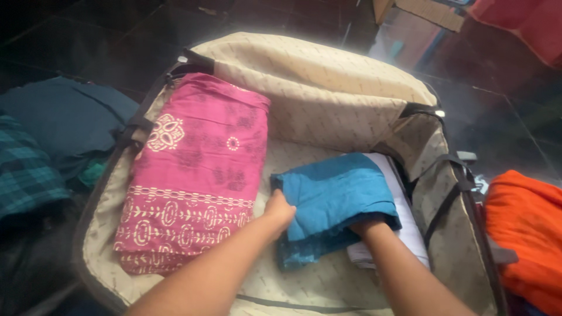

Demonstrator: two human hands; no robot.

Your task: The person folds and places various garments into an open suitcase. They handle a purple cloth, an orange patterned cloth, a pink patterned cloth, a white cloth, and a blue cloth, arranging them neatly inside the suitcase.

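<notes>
Open soft suitcase (328, 105) with beige patterned lining lies on a dark tiled floor (88, 35), lid propped up at the far side. Inside it, against the suitcase's left wall, a folded pink garment (193, 169) with cream printed borders and a floral motif lies flat, running from the far corner almost to the near edge. Just beside the pink garment, toward the suitcase's right wall, sits a folded blue cloth (336, 196), lying on top of a folded white cloth (410, 225) whose edge shows along its right and near sides. Left hand (280, 212) presses on the blue cloth's near left corner, fingers curled over the edge; grip clenched on the fabric there. Right hand (364, 227) is tucked under the blue cloth's near edge, between it and the white cloth; fingers hidden, so cannot tell whether that grip is closed or released. Both forearms reach in over the suitcase's near rim. Dark straps (453, 175) hang along the suitcase's right wall. Outside the suitcase on its left: a dark blue folded pile (64, 117) and a teal checked cloth (26, 175), near each other. Outside on its right, just beside the wall: an orange cloth (524, 234). Beyond the lid, at the far right, a red cloth (527, 23).
</notes>
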